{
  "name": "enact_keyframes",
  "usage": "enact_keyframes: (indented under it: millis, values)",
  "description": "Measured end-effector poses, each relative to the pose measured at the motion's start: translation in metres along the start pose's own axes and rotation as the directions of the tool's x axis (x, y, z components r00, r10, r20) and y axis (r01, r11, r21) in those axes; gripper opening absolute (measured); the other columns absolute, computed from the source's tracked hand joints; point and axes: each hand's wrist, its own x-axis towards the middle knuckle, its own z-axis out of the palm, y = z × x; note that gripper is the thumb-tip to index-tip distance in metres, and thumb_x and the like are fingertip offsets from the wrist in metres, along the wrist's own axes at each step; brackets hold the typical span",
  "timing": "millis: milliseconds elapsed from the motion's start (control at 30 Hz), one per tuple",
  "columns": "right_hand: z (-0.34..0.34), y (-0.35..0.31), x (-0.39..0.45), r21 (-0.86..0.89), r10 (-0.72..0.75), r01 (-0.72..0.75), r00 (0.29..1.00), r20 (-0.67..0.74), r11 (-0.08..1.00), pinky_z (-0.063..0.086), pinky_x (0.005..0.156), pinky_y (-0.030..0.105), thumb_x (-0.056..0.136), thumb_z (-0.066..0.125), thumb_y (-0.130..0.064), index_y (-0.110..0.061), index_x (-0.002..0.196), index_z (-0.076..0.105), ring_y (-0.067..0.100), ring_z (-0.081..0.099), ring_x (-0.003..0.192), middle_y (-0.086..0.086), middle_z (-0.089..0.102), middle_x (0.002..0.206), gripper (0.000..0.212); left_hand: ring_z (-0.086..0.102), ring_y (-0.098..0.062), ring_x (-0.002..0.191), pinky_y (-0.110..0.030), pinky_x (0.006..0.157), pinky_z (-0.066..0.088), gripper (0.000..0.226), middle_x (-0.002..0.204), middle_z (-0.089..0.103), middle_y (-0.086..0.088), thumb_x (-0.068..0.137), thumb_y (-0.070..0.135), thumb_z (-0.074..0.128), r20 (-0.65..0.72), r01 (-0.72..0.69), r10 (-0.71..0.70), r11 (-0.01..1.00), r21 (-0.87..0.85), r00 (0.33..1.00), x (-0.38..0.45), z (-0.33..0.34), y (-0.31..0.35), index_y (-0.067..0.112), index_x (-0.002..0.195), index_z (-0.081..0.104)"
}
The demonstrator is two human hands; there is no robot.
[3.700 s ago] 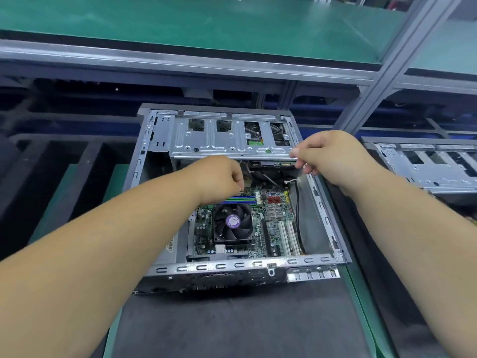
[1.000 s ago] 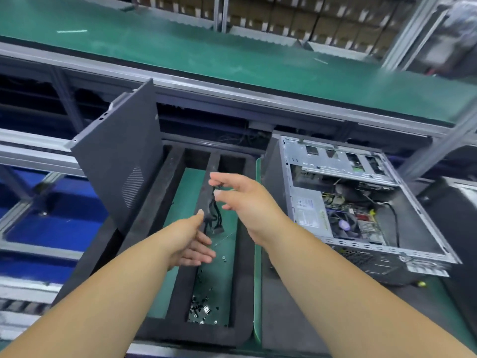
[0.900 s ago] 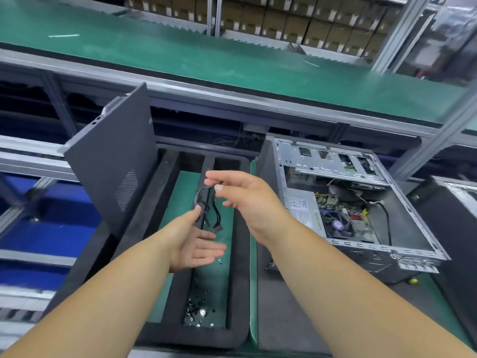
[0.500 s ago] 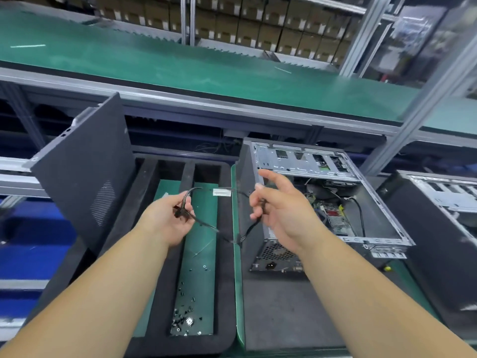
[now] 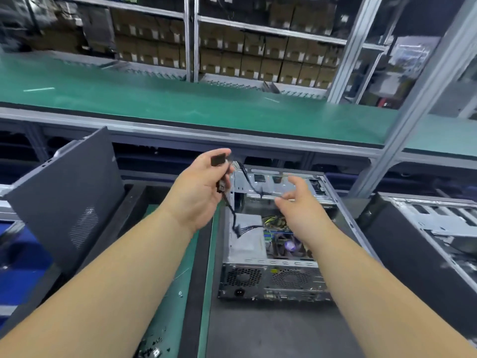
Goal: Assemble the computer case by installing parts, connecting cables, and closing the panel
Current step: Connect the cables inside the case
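Computer case (image 5: 273,254) sits open-topped on the dark mat (image 5: 271,332) in front of us, rear side with its fan grilles facing us, motherboard and CPU fan visible inside, drive cage at the far end. We hold a black cable (image 5: 233,218) above the case's left edge: our left hand (image 5: 200,192) is raised, fingers curled around the cable, thumb and forefinger pinching a black connector (image 5: 218,160) at the top, a second connector just below at the fingers. From there the cable hangs down toward the case, ending in another connector near the silver power supply (image 5: 247,237); a thinner strand runs right across the drive cage toward our right hand (image 5: 299,205). Right hand hovers over the case's far half, fingers loosely spread, thumb and forefinger close together by that strand; we can't tell if they actually pinch it, too blurred. Side panel (image 5: 69,197) leans upright to the left, against the black foam tray (image 5: 131,202). Loose screws (image 5: 152,347) lie on the green strip in the tray, near the bottom edge. A second open case (image 5: 436,228) stands to the right. Green conveyor belt (image 5: 180,104) runs beyond, shelves of cartons behind.
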Motion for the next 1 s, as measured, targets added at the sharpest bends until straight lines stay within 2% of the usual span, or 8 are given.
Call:
enact_keyframes:
  millis: [100, 300, 400, 600, 733, 833, 900, 1000]
  values:
    - [-0.022, 0.019, 0.001, -0.061, -0.102, 0.095, 0.988, -0.118, 0.994, 0.054, 0.076, 0.032, 0.097, 0.059, -0.033, -0.037, 0.141, 0.043, 0.016, 0.055, 0.108, -0.005, 0.043, 0.136, 0.047, 0.055, -0.005, 0.069, -0.016, 0.067, 0.045, 0.026, 0.083, 0.065, 0.005, 0.098, 0.002, 0.051, -0.008, -0.074, 0.082, 0.939, 0.336, 0.997, 0.009, 0.036, -0.027, 0.023, 0.111, 0.061]
    - [-0.059, 0.033, -0.001, 0.270, -0.304, 0.338, 0.939, -0.159, 0.902, 0.044, 0.065, 0.008, 0.095, 0.060, -0.026, -0.043, 0.099, 0.061, -0.003, 0.055, 0.079, -0.021, 0.059, 0.092, 0.017, 0.060, -0.016, 0.095, -0.032, 0.082, 0.045, 0.036, 0.106, 0.071, 0.001, 0.099, -0.001, 0.046, 0.022, 0.013, -0.026, 0.897, 0.442, 0.999, 0.022, 0.093, -0.087, 0.027, 0.112, 0.065]
    - [-0.067, 0.046, 0.005, 0.340, -0.232, 0.254, 0.967, -0.106, 0.906, 0.046, 0.066, 0.013, 0.090, 0.066, -0.036, -0.039, 0.097, 0.062, -0.003, 0.057, 0.077, -0.022, 0.062, 0.087, 0.009, 0.067, -0.020, 0.105, -0.035, 0.095, 0.050, 0.036, 0.103, 0.075, -0.003, 0.095, -0.010, 0.041, 0.056, 0.075, -0.099, 0.939, 0.335, 0.994, 0.024, 0.122, -0.110, 0.011, 0.110, 0.067]
    - [-0.076, 0.066, 0.020, 0.563, 0.068, -0.054, 0.998, -0.004, 0.825, 0.056, 0.090, 0.043, 0.065, 0.079, -0.052, -0.025, 0.106, 0.064, 0.016, 0.071, 0.091, 0.001, 0.073, 0.097, 0.051, 0.064, -0.034, 0.109, -0.036, 0.095, 0.048, 0.052, 0.118, 0.064, -0.029, 0.087, -0.017, 0.032, -0.021, 0.172, -0.172, 0.956, 0.237, 0.985, 0.024, 0.159, -0.138, 0.007, 0.125, 0.058]
    - [-0.084, 0.080, 0.033, 0.596, 0.126, -0.107, 0.992, 0.011, 0.796, 0.054, 0.085, 0.043, 0.083, 0.080, -0.028, -0.012, 0.101, 0.071, 0.021, 0.065, 0.083, 0.008, 0.073, 0.095, 0.026, 0.060, -0.024, 0.106, -0.028, 0.087, 0.045, 0.070, 0.131, 0.060, -0.015, 0.070, -0.021, 0.031, -0.002, 0.160, -0.165, 0.956, 0.244, 0.986, 0.024, 0.170, -0.150, 0.015, 0.123, 0.060]
    - [-0.086, 0.092, 0.038, 0.634, 0.114, -0.098, 0.993, 0.016, 0.767, 0.050, 0.071, 0.030, 0.091, 0.071, -0.023, -0.017, 0.092, 0.074, 0.013, 0.065, 0.077, -0.002, 0.074, 0.085, 0.007, 0.062, -0.013, 0.103, -0.023, 0.086, 0.046, 0.072, 0.126, 0.063, -0.006, 0.059, -0.006, 0.046, 0.023, 0.157, -0.173, 0.936, 0.315, 0.985, 0.029, 0.167, -0.154, 0.024, 0.123, 0.062]
    - [-0.086, 0.097, 0.041, 0.684, 0.167, -0.125, 0.986, 0.005, 0.719, 0.047, 0.071, 0.026, 0.096, 0.064, -0.020, -0.017, 0.089, 0.071, 0.010, 0.065, 0.075, -0.004, 0.075, 0.083, 0.011, 0.059, -0.001, 0.097, -0.015, 0.079, 0.045, 0.069, 0.128, 0.058, 0.001, 0.070, -0.004, 0.051, 0.007, 0.103, -0.135, 0.791, 0.603, 0.991, 0.037, 0.156, -0.155, 0.031, 0.130, 0.057]
    - [-0.080, 0.107, 0.050, 0.782, 0.306, -0.250, 0.949, 0.080, 0.571, 0.047, 0.072, 0.027, 0.103, 0.048, -0.013, -0.015, 0.092, 0.064, 0.006, 0.066, 0.065, -0.003, 0.076, 0.075, 0.020, 0.055, -0.005, 0.111, -0.014, 0.088, 0.043, 0.064, 0.138, 0.045, 0.006, 0.085, 0.006, 0.052, 0.031, -0.018, -0.040, 0.291, 0.957, 0.999, 0.050, 0.134, -0.158, 0.030, 0.144, 0.044]
